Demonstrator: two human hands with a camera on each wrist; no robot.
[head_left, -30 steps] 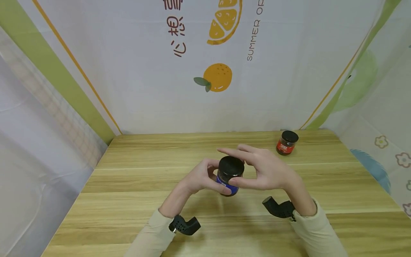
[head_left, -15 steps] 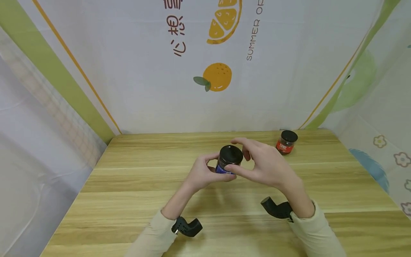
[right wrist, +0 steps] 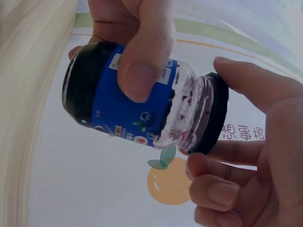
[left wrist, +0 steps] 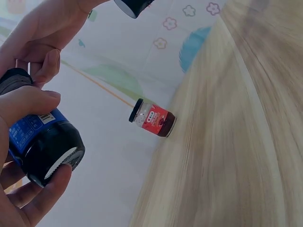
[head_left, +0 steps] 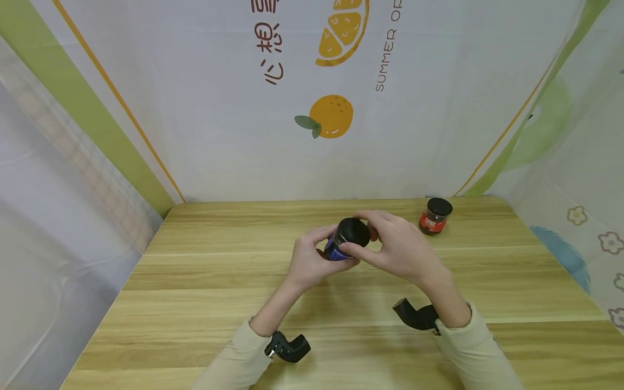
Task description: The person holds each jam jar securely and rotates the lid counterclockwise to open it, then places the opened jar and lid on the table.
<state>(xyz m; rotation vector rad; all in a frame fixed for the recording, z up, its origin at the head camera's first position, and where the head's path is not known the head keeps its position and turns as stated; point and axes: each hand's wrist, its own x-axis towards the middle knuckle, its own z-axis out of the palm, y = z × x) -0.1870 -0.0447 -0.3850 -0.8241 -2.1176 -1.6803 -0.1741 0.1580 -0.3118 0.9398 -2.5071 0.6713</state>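
A glass jam jar [right wrist: 135, 104] with a blue, blueberry-printed label and dark contents is held tilted above the table. My left hand [head_left: 312, 257] grips its body, thumb across the label and fingers round the base in the left wrist view. On the jar's mouth sits a black lid [head_left: 356, 232], which appears seated on the glass neck. Thumb and fingers of my right hand [head_left: 407, 246] pinch the lid's edge from opposite sides, as the right wrist view shows. Pale, stained glass shows between label and lid.
Another jar [head_left: 435, 216], with a red label and black lid, stands upright at the table's back right. The wooden table [head_left: 205, 303] meets a hanging white cloth [head_left: 234, 151] at its back edge. Black wrist cameras sit on both sleeves.
The jar has risen away from me in both hands and leaned further over. My right fingers, earlier stretched over the lid, have curled in round its edge. The red-labelled jar stays put.
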